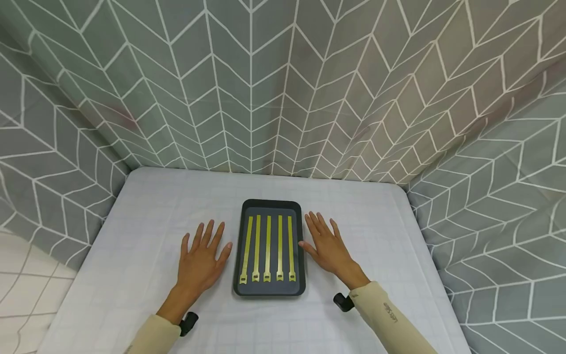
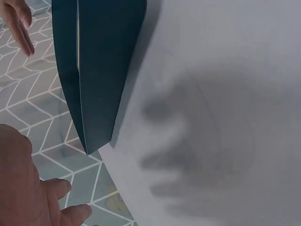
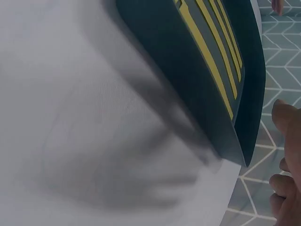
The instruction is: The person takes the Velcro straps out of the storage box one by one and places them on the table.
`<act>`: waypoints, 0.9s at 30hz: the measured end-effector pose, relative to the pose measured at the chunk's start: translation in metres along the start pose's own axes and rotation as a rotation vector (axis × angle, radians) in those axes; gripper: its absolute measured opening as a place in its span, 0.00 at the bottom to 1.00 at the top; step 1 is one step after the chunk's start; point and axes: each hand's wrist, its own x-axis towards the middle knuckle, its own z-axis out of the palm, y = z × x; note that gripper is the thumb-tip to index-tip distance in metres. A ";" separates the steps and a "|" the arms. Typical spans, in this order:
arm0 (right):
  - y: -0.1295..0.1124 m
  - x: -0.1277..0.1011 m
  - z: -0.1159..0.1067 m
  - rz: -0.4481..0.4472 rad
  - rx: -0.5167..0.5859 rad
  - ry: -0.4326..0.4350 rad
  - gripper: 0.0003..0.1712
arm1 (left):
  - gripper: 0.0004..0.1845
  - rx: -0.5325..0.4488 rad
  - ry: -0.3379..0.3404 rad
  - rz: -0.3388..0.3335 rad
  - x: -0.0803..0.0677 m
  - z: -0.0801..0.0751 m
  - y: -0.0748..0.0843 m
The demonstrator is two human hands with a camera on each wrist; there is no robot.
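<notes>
Five yellow straps in dark tray
Holds left hand to its left, right hand to right, fingers apart.

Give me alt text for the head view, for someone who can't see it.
Five yellow straps lie side by side in a dark tray on a white-covered table. A person's left hand and right hand, both empty, flank the tray, with chevron-patterned fabric behind.

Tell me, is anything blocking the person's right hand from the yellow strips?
Only the raised right wall of the dark tray stands between the right hand and the yellow strips. Nothing visible covers the strips from above, so the hand could probably reach over that wall.
</notes>
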 end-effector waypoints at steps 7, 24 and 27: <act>-0.012 0.009 0.008 -0.051 -0.008 -0.012 0.45 | 0.34 0.017 0.001 0.034 -0.008 0.007 0.001; -0.032 0.021 0.008 -0.129 -0.035 -0.138 0.44 | 0.28 -0.177 0.035 0.130 -0.025 0.021 0.012; -0.035 0.025 0.008 -0.157 -0.040 -0.164 0.43 | 0.28 -0.252 0.022 0.111 -0.027 0.022 0.010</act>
